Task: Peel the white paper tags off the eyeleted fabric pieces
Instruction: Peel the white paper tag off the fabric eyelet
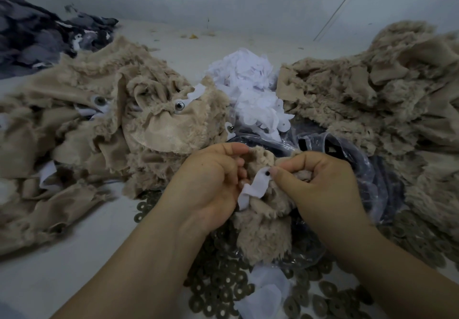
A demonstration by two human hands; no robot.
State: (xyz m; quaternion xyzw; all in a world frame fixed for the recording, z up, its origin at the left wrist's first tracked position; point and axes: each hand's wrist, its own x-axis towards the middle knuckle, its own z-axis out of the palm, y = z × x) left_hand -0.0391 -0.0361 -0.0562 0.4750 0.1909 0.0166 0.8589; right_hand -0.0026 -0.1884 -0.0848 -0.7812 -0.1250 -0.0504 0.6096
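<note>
Between the tan piles, left hand [211, 182] and right hand [320, 184] both pinching a furry fabric piece [263, 229] with its white tag [255, 185]

A white tabletop [74, 264] carries tan fur pieces [104, 124], peeled white tags [250, 90], and scattered washers [223, 286].

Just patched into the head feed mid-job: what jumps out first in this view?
Two bare hands meet at centre: the left hand and right hand both grip a small tan fuzzy fabric piece, with a white paper tag between them. Heaps of tan plush fabric flank them, and a mound of peeled white paper tags sits behind. Flat round brownish washers litter the white table below.
</note>
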